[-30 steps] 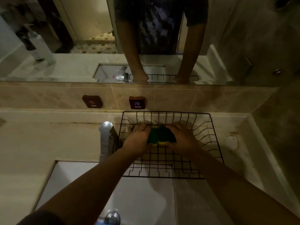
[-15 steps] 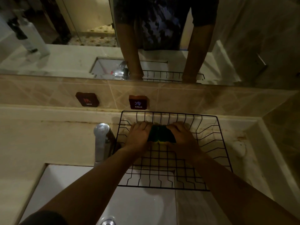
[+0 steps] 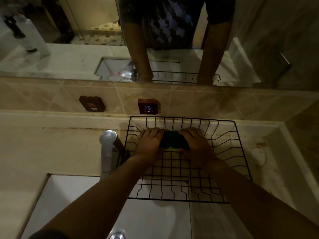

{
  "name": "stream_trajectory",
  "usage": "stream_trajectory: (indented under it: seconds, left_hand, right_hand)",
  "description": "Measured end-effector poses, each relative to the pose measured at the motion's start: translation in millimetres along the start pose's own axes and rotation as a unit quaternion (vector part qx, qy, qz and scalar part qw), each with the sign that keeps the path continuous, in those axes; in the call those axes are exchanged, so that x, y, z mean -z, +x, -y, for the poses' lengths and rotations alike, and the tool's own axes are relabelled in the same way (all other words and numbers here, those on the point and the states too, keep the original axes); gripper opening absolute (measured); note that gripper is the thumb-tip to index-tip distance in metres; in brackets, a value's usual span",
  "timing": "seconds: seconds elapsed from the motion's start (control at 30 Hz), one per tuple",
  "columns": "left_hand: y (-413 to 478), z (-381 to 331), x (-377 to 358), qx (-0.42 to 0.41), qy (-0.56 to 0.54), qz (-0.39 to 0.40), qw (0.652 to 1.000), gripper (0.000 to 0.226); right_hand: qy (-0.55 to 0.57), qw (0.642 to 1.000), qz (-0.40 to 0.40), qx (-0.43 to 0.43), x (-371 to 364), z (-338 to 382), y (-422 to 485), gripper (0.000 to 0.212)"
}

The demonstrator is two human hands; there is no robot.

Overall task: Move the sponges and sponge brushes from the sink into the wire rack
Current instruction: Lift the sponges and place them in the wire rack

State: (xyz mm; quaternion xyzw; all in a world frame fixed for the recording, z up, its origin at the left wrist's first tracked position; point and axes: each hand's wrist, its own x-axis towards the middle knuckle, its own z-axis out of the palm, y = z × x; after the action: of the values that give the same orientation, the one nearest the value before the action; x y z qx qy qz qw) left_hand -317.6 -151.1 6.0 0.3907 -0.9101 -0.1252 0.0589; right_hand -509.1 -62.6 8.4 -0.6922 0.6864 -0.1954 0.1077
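Sponges at back edge of wire rack (image 3: 226, 171), not yet released.
Left hand (image 3: 149, 143) and right hand (image 3: 196, 145) clasp green-yellow sponges (image 3: 173, 142); risk: sponges tip or catch fingers on release.

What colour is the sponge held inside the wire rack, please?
Dark green on top, yellow beneath, seen in the head view: sponge.

The wire rack (image 3: 224, 135) is thin metal rod with a matt black coating. The faucet (image 3: 107, 149) is polished chrome, glossy and reflective. The sponge (image 3: 173, 141) has a rough dark green scouring face over soft yellow foam. The sink (image 3: 155, 221) is smooth, glossy white. The countertop (image 3: 43, 149) is pale stone, smooth but stained. The backsplash tiles (image 3: 207, 102) are glazed beige ceramic. The mirror (image 3: 69, 54) is glossy glass.
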Motion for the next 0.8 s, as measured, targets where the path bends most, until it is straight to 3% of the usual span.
stream_trajectory:
  seconds: [0.8]
  left_hand:
    - [0.4,0.6,-3.3,0.010,0.022,0.004,1.000,0.065]
  right_hand:
    - [-0.068,0.998,-0.001,-0.010,-5.7,-0.4,-2.2,0.058]
